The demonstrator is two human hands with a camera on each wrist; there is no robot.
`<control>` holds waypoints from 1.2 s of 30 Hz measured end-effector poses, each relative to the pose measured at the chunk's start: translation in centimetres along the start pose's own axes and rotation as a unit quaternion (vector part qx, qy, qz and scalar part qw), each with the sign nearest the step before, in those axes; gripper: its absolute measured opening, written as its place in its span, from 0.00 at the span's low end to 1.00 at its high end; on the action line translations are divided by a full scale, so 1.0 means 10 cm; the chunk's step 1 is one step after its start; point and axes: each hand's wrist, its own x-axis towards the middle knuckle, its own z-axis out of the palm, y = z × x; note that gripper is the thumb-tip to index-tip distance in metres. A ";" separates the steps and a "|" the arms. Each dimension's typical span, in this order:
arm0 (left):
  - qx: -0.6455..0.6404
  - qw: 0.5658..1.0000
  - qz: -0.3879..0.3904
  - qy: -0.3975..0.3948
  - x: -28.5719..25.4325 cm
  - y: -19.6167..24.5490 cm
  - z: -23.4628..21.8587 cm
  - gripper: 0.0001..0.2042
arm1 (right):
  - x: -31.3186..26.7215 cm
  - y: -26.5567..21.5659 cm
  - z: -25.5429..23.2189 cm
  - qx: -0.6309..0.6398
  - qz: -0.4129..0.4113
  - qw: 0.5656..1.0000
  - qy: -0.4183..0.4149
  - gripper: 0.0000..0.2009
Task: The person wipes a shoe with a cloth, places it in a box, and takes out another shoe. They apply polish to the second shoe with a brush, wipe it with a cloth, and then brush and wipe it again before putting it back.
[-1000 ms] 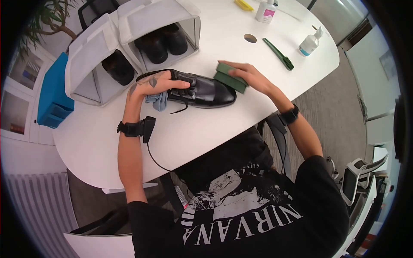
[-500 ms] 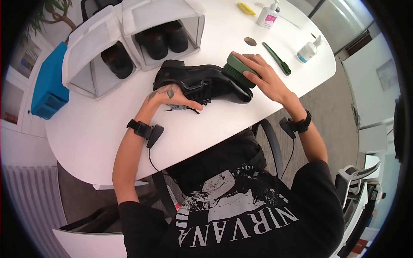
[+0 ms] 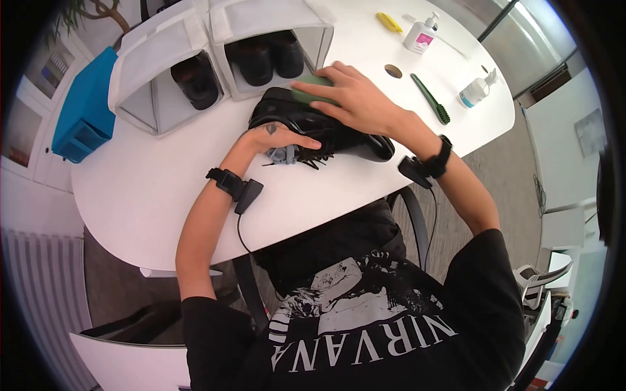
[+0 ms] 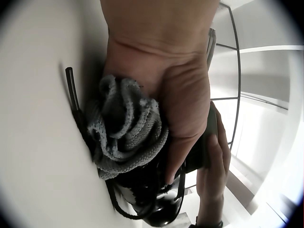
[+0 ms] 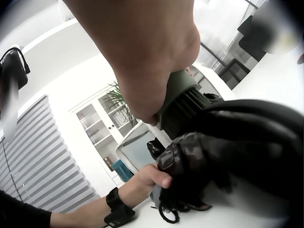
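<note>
Glossy black leather lace-up shoe (image 3: pixel 375 147) tipped between two hands, its long axis running from ten o'clock at the heel to four o'clock at the toe.
The left hand (image 3: pixel 277 138), nearer the heel, grips the shoe, thumb by the laces and other fingers hidden, with a ribbed blue-grey cloth (image 3: pixel 282 155) bunched beneath the palm; the shoe extends toward four o'clock from it. The right hand (image 3: pixel 362 101) holds a green block brush (image 3: pixel 313 91) with dark, dense bristles at nine o'clock, above the heel half. Farther off, at one o'clock on the smooth white surface (image 3: pixel 156 182), lies a slim green brush (image 3: pixel 430 98).
</note>
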 end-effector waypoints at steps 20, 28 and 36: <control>0.034 0.999 0.008 -0.012 0.07 -0.10 -0.02 0.29 | 0.16 -0.37 0.27 -0.078 -0.036 0.993 0.080 0.27; 0.048 0.998 -0.029 0.026 0.00 0.00 0.02 0.32 | 0.42 -0.25 0.28 -0.006 -0.034 0.999 0.036 0.25; 0.071 0.992 -0.106 0.009 0.06 -0.11 -0.04 0.29 | -0.99 -0.30 -0.47 -0.008 0.140 0.990 -0.007 0.28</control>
